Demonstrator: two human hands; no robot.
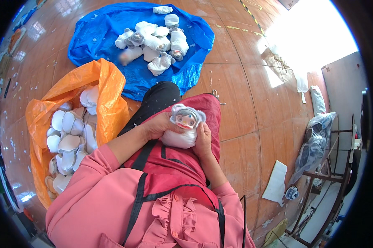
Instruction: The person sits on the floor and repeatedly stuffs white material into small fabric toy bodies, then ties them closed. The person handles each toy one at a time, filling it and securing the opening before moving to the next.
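Note:
Over my lap, a plush doll's head (179, 138) with a white stuffed back, a grey-white eared hood and a moulded face is held between both hands. My left hand (158, 125) grips it from the left, the thumb lying across its front below the face. On the other side my right hand (202, 139) has its fingers closed on the hood's edge under the right ear. The fingers behind the head are hidden. A red apron (182, 163) with black trim covers my lap beneath it.
Ahead, a blue tarp sheet (99, 39) bears several similar white doll heads (153, 43). To my left, an orange sack (112, 82) holds many white padded pieces (69, 142). At right are a metal rack (325, 177), a plastic-wrapped bundle (314, 140) and a white sheet (275, 182) on the tiled floor.

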